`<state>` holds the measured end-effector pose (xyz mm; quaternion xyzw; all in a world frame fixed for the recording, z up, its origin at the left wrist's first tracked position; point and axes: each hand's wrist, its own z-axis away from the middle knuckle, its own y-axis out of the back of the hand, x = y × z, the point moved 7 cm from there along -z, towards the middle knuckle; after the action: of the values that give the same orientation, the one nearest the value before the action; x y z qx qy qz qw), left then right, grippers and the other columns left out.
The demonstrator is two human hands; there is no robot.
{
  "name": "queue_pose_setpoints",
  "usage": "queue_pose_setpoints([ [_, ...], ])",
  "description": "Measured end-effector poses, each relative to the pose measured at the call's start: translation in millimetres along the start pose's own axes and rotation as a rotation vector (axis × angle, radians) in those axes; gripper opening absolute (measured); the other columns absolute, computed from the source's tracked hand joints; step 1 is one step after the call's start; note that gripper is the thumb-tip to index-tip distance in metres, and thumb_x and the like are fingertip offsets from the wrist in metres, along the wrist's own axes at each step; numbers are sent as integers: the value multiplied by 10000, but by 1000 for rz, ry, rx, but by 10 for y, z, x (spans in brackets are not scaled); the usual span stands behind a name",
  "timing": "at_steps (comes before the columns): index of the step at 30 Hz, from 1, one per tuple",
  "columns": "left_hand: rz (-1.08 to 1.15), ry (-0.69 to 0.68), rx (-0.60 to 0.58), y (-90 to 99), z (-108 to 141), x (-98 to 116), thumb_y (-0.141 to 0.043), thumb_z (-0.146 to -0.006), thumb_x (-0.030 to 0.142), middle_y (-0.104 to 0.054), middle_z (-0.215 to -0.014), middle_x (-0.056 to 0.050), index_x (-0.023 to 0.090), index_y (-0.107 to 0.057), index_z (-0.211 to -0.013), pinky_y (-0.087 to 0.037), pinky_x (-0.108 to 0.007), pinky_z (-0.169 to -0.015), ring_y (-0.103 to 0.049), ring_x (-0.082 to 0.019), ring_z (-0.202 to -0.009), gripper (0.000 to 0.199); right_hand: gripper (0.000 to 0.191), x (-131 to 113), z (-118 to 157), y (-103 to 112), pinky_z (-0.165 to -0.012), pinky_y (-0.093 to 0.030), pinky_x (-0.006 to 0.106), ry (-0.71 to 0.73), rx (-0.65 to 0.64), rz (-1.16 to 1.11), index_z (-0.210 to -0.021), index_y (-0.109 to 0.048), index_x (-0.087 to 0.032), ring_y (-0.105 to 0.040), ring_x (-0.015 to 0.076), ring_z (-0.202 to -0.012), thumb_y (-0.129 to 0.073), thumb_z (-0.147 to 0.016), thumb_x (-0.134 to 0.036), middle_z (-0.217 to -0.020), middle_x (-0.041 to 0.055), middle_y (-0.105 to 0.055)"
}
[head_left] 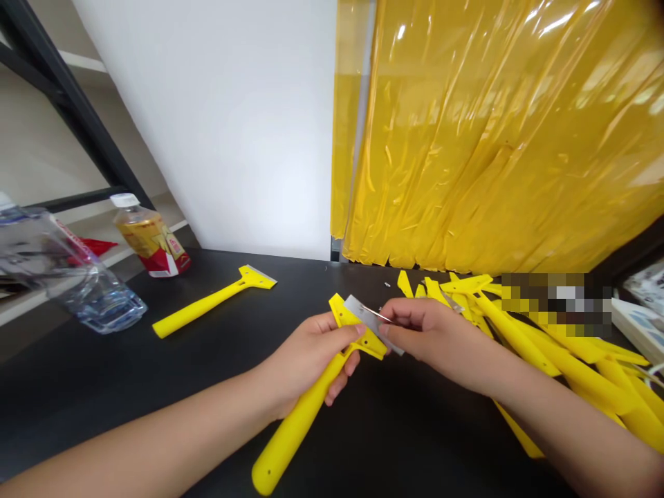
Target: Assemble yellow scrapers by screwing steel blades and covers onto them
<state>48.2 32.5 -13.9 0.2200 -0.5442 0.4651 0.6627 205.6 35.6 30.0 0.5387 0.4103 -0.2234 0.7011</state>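
Note:
My left hand [320, 340] is closed around the neck of a yellow plastic scraper [298, 425], with the thumb pressed on its head. The handle slants toward me, lower left. A flat grey metal blade [357, 306] lies along the head's far edge. My right hand [428, 328] pinches a thin, slightly curved metal tool [374, 314], perhaps tweezers, its tip over the blade. The right fingers are also close to the blade's lower end; whether they touch it I cannot tell. A second yellow scraper [207, 302], with a blade in its head, lies to the left.
A pile of yellow scraper parts [563, 356] covers the right side of the black table [207, 408]. Small metal bits [387, 284] lie near the back. A clear bottle [98, 290] and a juice bottle [153, 238] stand left. Yellow plastic sheeting [492, 138] hangs behind.

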Motion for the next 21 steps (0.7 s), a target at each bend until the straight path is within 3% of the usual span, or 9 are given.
queue_pose_setpoints([
  [4, -16, -12, 25, -1, 5, -9, -632, -969, 452, -585, -620, 46, 206, -564, -882, -375, -167, -330, -469, -77, -357, 269, 169, -27, 38, 97, -662, -484, 270, 73, 196, 173, -991, -704, -266, -648, 159, -713, -538, -981, -293, -779, -24, -720],
  [9, 40, -37, -24, -57, 22, -18, -546, -994, 599, -600, -663, 30, 199, -554, -853, -382, -177, -359, -481, -73, -379, 424, 388, -217, 154, 52, -788, -543, 318, 424, 355, 410, -1348, -682, -313, -706, 176, -816, -520, -1011, -208, -961, 24, -755],
  [13, 94, 7, -50, -44, 10, -55, -415, -1016, 660, -562, -599, 15, 178, -591, -805, -399, -195, -376, -475, -86, -383, 555, 487, -276, 214, -66, -758, -533, 297, 536, 334, 552, -1437, -622, -339, -683, 159, -805, -514, -1001, -151, -1024, 36, -699],
  [16, 100, -17, -24, -8, -5, -34, -451, -1017, 632, -599, -649, 10, 183, -601, -854, -390, -192, -374, -480, -82, -385, 501, 470, -280, 210, -102, -772, -539, 291, 524, 269, 475, -1448, -610, -335, -679, 155, -831, -528, -1009, -188, -1069, 35, -675],
  [21, 89, -73, -9, -11, -7, 31, -536, -1010, 568, -608, -672, 30, 206, -563, -889, -380, -185, -359, -467, -77, -372, 382, 410, -233, 158, -108, -762, -522, 280, 439, 193, 291, -1361, -676, -362, -667, 149, -816, -522, -1015, -206, -962, 4, -688],
])
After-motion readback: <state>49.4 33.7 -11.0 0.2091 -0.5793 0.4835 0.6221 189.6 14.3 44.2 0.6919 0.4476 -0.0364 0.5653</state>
